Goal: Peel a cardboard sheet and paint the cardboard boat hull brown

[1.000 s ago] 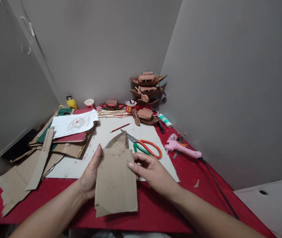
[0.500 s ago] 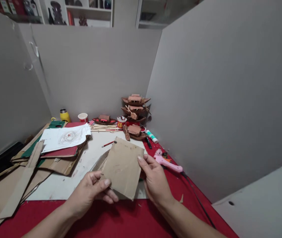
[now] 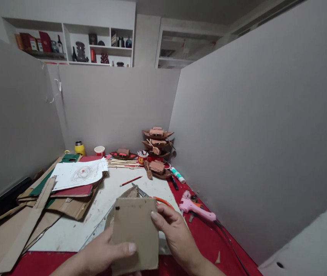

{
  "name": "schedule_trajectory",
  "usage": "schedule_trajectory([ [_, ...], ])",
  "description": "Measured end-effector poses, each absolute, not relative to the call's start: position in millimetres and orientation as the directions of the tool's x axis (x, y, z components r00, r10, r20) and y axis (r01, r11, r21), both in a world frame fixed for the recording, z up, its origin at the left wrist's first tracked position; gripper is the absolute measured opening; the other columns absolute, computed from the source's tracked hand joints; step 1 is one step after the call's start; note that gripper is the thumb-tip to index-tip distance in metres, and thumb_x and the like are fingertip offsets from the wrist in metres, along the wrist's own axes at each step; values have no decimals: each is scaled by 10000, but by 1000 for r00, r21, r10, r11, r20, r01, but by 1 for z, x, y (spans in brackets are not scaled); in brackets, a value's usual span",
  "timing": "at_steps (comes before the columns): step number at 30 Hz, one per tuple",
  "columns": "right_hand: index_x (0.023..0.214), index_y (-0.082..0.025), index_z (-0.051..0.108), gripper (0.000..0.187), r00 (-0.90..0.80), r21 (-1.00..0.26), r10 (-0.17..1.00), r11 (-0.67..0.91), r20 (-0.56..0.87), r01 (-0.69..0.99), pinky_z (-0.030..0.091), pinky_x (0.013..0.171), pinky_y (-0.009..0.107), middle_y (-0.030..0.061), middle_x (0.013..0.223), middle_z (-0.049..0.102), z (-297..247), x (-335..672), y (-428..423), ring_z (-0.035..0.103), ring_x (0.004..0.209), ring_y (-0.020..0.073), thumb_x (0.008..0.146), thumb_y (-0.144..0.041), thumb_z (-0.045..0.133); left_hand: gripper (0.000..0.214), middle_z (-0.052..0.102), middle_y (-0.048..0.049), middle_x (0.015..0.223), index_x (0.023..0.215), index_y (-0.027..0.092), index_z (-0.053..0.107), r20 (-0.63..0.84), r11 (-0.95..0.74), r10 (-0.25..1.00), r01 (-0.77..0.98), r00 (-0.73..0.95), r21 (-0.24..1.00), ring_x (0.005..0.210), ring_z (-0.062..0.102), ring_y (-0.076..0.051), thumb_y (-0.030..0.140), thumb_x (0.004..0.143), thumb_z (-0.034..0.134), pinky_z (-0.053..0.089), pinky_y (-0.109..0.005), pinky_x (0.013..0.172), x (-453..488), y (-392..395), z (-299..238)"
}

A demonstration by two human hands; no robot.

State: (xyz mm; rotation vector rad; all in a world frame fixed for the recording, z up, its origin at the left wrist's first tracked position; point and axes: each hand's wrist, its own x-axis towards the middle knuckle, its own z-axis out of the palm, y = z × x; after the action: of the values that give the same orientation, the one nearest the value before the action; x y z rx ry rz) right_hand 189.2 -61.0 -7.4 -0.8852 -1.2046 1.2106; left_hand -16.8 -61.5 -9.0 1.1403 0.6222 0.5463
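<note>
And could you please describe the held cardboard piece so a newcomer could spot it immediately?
Over the red table are the left hand and right hand. Between them is the cardboard piece, with a dark spot near its upper-left corner; unlike the cardboard pile at left, it is held.

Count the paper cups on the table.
2: a red-and-white cup left of the red-trimmed boat, a gold-marked cup right of it. Others may be hidden behind the stacked boats.

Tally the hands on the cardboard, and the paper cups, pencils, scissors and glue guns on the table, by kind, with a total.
Hands on the cardboard: 2 (left hand, right hand)
Paper cups: 2
Pencil: 1
Scissors: 1 pair
Glue gun: 1
Total: 7
</note>
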Motion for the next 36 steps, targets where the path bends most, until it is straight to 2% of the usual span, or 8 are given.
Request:
schedule_trajectory([
  [3,746,-164,661,295,-43,-967,979,188,198,-172,420,612,233,-9,680,612,-7,189,-63,525,637,131,757,-453,725,550,736,-130,883,1201,137,548,-196,320,671,-41,715,946,750,711,-204,497,798,651,533,-279,656,-17,-66,-10],
  [10,714,-187,574,311,173,-908,933,349,315,-230,434,565,235,-8,676,544,-7,195,-60,512,605,122,909,-428,549,477,740,-132,987,1081,146,662,-75,57,863,51,500,997,804,681,-223,545,864,516,537,-322,743,-19,-78,7],
  [15,650,-180,520,353,-20,-912,942,320,336,-258,409,515,229,-23,576,516,-7,191,-68,474,510,103,914,-414,546,368,705,-87,1146,1131,233,680,122,-176,946,159,300,971,993,666,-264,457,893,511,504,-385,937,-29,-70,1],
  [19,709,-160,552,334,-303,-949,922,155,239,-276,384,464,217,-24,541,542,-8,189,-75,477,441,88,883,-445,582,464,568,-61,1365,1364,290,504,504,-632,755,259,419,731,1217,553,-264,292,901,534,401,-395,1073,-35,-55,-5],
  [22,758,-147,586,331,-360,-946,906,112,223,-303,379,448,209,-18,556,563,-9,190,-76,499,429,83,886,-452,574,616,464,-48,1457,1457,337,327,600,-805,584,296,547,515,1288,490,-245,210,894,541,386,-373,1087,-36,-46,-4],
  [26,782,-148,608,341,-374,-918,888,116,267,-381,399,445,204,-3,603,587,-9,194,-77,525,462,88,870,-476,583,647,463,-90,1454,1476,326,282,596,-849,527,397,606,347,1288,489,-243,207,893,536,428,-350,1048,-34,-42,-2],
  [31,775,-155,595,393,-385,-924,888,103,253,-369,415,433,203,-4,580,595,-3,196,-80,514,436,88,821,-545,607,634,448,-117,1460,1483,311,269,575,-856,500,472,648,212,1279,497,-256,199,904,501,454,-358,1015,-33,-38,-4],
  [36,764,-151,579,347,-369,-934,895,122,249,-334,429,445,193,-8,568,607,1,196,-80,532,421,79,862,-483,582,668,438,-135,1464,1499,303,210,571,-850,485,510,663,130,1287,488,-262,188,906,493,467,-369,997,-33,-35,-7],
])
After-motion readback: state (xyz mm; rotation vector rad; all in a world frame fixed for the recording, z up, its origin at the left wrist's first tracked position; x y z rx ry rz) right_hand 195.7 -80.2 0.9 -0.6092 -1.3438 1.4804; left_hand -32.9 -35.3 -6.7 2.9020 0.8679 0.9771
